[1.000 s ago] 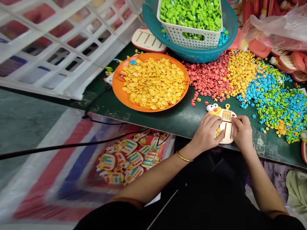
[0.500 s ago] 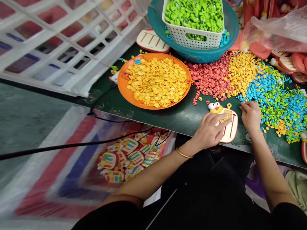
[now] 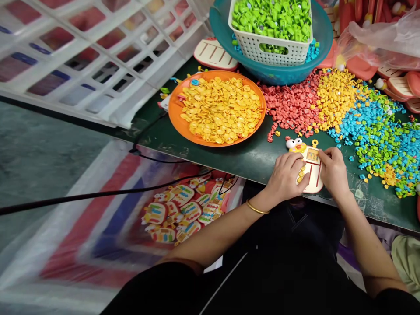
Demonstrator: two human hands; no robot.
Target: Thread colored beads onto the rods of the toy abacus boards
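Note:
A cream duck-faced toy board [image 3: 311, 173] with red slots lies at the near edge of the dark green table [image 3: 249, 159]. My left hand [image 3: 287, 175] rests on its left side, fingers curled over it and holding it down. My right hand [image 3: 333, 170] is at the board's right edge, fingertips pinched at its upper part; whatever they pinch is too small to make out. Loose heaps of small plastic beads lie just beyond: red [image 3: 292, 107], yellow [image 3: 333, 96], blue [image 3: 359, 124] and green [image 3: 383, 142].
An orange plate [image 3: 179, 122] of yellow discs sits left of the beads. Behind stands a teal basin [image 3: 282, 74] holding a white basket [image 3: 272, 50] of green pieces. A white crate [image 3: 82, 57] is at left. Finished toys [image 3: 179, 214] fill a bag below the table. A black cable [image 3: 98, 197] runs across.
My right hand went out to the blue bead heap and has come back to the board's right edge. The left hand stayed on the board.

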